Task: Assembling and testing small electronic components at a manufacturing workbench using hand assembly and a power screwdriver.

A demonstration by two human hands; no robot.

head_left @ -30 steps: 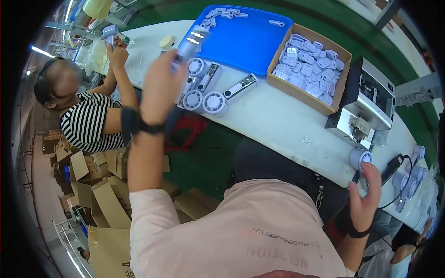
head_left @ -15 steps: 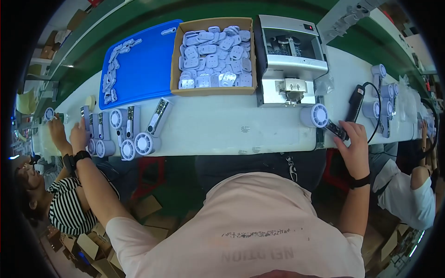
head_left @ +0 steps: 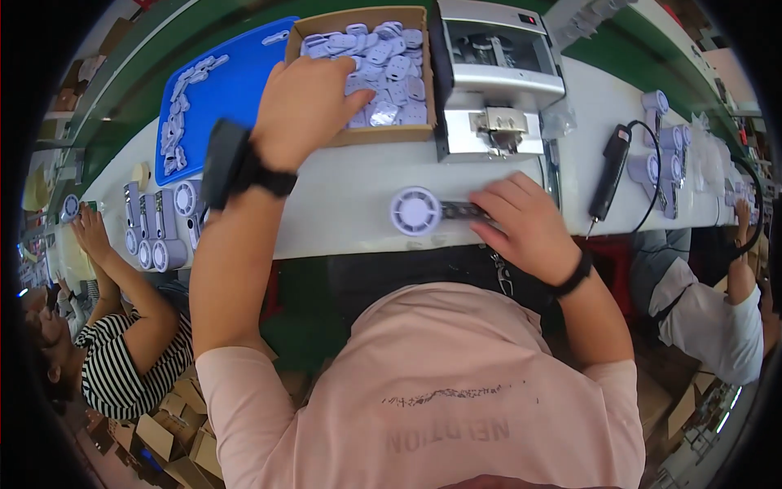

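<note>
My right hand (head_left: 525, 228) is closed on the handle of a small lilac handheld fan (head_left: 416, 211), held over the table's front edge. Its round grille head points left, and dark circuitry shows along the opened handle. My left hand (head_left: 305, 102) reaches over the near left part of a cardboard box (head_left: 371, 134) full of pale lilac plastic covers (head_left: 379, 53). Its thumb is stretched away from the fingers, with the fingertips among the covers. No cover shows lifted in it.
A blue tray (head_left: 220, 98) with several narrow parts lies left of the box. A silver and black machine (head_left: 493, 90) stands right of it. Farther right are a black electric screwdriver (head_left: 611, 175) with a cable and more fans (head_left: 669, 155). Other fans (head_left: 167, 236) stand at left, near a co-worker.
My left hand has moved from the row of fans at far left to the box of covers. My right hand has carried the fan leftward, from beside the machine to the table's middle.
</note>
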